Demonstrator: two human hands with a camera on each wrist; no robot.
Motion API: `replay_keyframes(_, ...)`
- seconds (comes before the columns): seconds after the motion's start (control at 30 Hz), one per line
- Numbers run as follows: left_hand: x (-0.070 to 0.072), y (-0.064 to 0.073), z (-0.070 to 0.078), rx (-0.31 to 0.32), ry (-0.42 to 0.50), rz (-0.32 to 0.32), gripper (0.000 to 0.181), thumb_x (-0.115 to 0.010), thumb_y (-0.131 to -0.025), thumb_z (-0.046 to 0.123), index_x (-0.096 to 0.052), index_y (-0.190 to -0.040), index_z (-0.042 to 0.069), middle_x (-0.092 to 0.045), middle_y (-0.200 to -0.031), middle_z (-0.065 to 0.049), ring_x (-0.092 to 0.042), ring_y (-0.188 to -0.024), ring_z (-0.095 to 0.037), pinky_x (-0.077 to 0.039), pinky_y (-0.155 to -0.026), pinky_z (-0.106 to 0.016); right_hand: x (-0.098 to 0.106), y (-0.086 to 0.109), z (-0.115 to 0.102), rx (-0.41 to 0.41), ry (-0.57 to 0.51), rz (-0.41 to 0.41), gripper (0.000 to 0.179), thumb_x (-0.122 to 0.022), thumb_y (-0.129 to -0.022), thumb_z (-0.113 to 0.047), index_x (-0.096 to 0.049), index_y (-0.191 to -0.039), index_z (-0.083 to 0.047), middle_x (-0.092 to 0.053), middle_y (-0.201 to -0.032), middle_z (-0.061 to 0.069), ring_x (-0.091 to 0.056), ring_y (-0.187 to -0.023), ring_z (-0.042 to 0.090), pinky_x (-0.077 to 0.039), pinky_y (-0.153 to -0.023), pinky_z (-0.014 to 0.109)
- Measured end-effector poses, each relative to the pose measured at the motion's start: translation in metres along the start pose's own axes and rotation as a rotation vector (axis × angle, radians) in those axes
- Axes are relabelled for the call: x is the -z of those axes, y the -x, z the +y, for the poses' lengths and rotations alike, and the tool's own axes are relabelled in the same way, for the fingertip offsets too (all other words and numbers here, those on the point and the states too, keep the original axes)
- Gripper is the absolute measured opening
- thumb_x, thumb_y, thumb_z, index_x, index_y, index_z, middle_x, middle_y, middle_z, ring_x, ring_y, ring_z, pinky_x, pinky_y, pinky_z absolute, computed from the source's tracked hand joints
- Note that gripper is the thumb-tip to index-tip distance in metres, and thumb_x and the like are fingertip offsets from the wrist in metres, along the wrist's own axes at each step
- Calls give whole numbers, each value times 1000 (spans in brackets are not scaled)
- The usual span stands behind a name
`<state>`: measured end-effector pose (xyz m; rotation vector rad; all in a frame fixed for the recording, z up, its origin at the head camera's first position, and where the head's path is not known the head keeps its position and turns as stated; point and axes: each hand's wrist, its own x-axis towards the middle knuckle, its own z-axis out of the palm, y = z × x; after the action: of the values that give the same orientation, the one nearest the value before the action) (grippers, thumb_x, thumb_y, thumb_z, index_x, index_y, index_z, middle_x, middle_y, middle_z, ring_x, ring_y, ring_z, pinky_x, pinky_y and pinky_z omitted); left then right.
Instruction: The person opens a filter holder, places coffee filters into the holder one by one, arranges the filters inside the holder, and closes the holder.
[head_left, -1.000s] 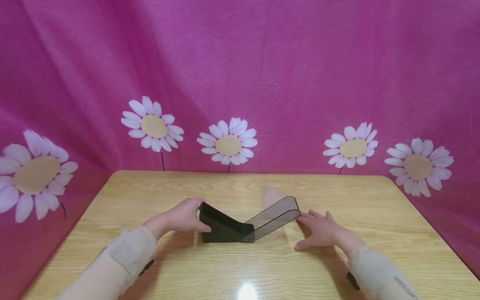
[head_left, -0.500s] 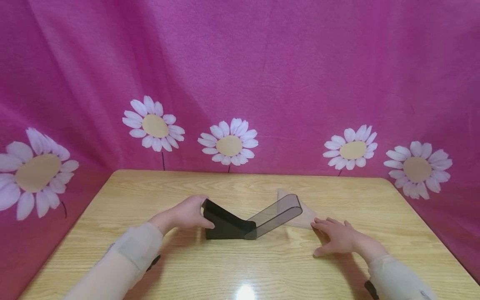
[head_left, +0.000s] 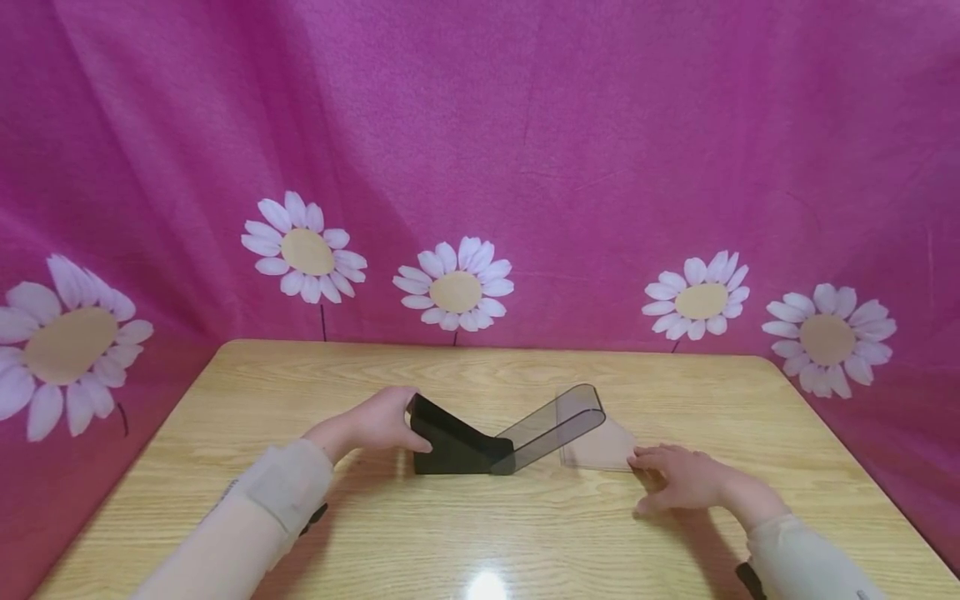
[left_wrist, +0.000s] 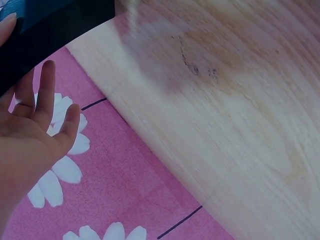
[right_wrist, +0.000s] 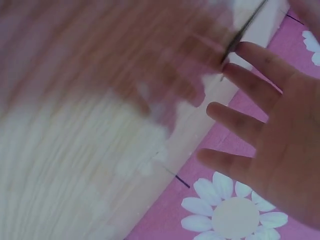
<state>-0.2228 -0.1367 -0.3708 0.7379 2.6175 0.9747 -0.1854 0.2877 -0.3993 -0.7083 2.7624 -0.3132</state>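
Observation:
In the head view, my left hand (head_left: 378,421) grips the back end of a black box (head_left: 457,446), thumb on its near face. A smoky see-through lid (head_left: 551,429) is joined to the box's right end and tilts up to the right. Beyond and partly behind the lid, a thin pale flat sheet (head_left: 600,446) lies on the table. The fingertips of my right hand (head_left: 682,479) are at the sheet's right edge, fingers extended and thumb apart. In the right wrist view, two fingertips meet a thin dark edge (right_wrist: 242,35).
The wooden table (head_left: 420,533) has rounded far corners. Behind it and along both sides hangs a magenta cloth (head_left: 555,167) printed with several white daisies. A bright light reflection falls on the table's near middle.
The pale sheet has slid right and turned on the table, with my right hand moving right and slightly nearer. My left hand and the black box have shifted slightly right and away.

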Motion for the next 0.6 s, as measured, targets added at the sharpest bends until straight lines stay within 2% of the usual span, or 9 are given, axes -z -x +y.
replay_keyframes(0.1,1,0,-1,-5,2,1,27,-80,-69,13,-67,-92,8,-67,-88,0,-58,-85,-10,-46,-85,-31,6,-12,-4,-39,5,91,50,-71,-78,-35,-62,-111,1,-67,-105,17,-62,-96,35,-48,-81,50)
replay_keyframes(0.2,2,0,-2,-14,5,14,26,-80,-68,12,-68,-92,8,-68,-88,-1,-59,-86,-11,-46,-85,-31,13,-32,-9,-161,-12,166,42,-68,-82,-31,-62,-108,2,-68,-95,15,-63,-86,30,-50,-74,47)
replay_keyframes(0.27,1,1,-2,-17,4,16,26,-80,-68,11,-68,-91,7,-68,-88,-2,-59,-87,-11,-46,-85,-30,14,-44,-12,-257,-32,174,42,-66,-83,-31,-60,-107,3,-67,-95,17,-63,-86,30,-50,-72,47)
replay_keyframes(0.37,-1,2,-2,-15,2,17,26,-80,-67,11,-68,-90,7,-67,-88,-2,-58,-86,-11,-46,-85,-30,9,-57,-14,-352,-77,158,39,-67,-82,-33,-60,-98,2,-66,-89,14,-60,-81,26,-48,-68,43)
replay_keyframes(0.47,-3,2,-1,-13,4,13,26,-80,-67,11,-67,-89,8,-68,-87,-1,-57,-86,-10,-45,-85,-29,0,-63,-11,-399,-149,171,34,-71,-78,-30,-57,-85,0,-60,-78,8,-54,-72,21,-44,-62,36)
replay_keyframes(0.6,-1,1,0,-3,-1,26,27,-80,-68,11,-66,-90,7,-67,-87,0,-57,-86,-10,-45,-85,-29,-1,-70,-5,-398,-253,219,30,-75,-74,-22,-51,-73,-2,-48,-68,4,-46,-66,19,-38,-58,31)
